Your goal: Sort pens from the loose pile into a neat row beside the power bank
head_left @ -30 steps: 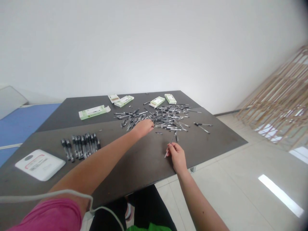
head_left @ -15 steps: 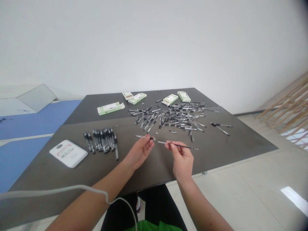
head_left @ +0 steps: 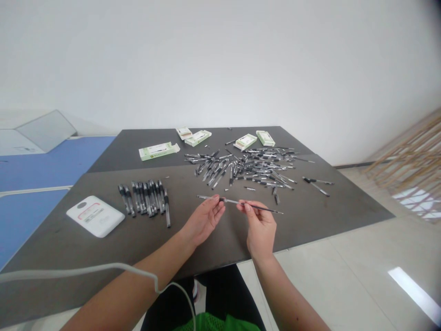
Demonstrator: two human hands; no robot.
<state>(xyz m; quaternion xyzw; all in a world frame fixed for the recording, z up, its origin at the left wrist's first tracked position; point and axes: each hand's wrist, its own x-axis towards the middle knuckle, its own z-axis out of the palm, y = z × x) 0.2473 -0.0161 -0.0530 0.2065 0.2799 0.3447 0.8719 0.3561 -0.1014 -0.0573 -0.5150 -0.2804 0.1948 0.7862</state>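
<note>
My left hand (head_left: 207, 218) pinches a clear pen barrel (head_left: 203, 197) with a black grip, its grip end pointing right. Between thumb and fingers of my right hand (head_left: 260, 225) is a thin pen refill (head_left: 265, 210), dark along most of its length, with its tip to the right. The refill's pale left end meets the open grip end of the barrel; how far inside it reaches is too small to tell. Beyond both hands lies a loose pile of pen parts (head_left: 255, 165). Left of my left hand, capped pens (head_left: 148, 197) lie side by side in a row.
Green-and-white pen boxes (head_left: 158, 151) lie toward the table's back edge. A white tablet-like case (head_left: 96, 216) rests at the left. Two pen pieces (head_left: 317, 185) lie apart at the right. A white cable (head_left: 113, 266) crosses over my left forearm.
The gap between barrel and refill has closed: the refill's pale end now meets the barrel's grip end. My left hand has shifted slightly right, while both grips stay the same.
</note>
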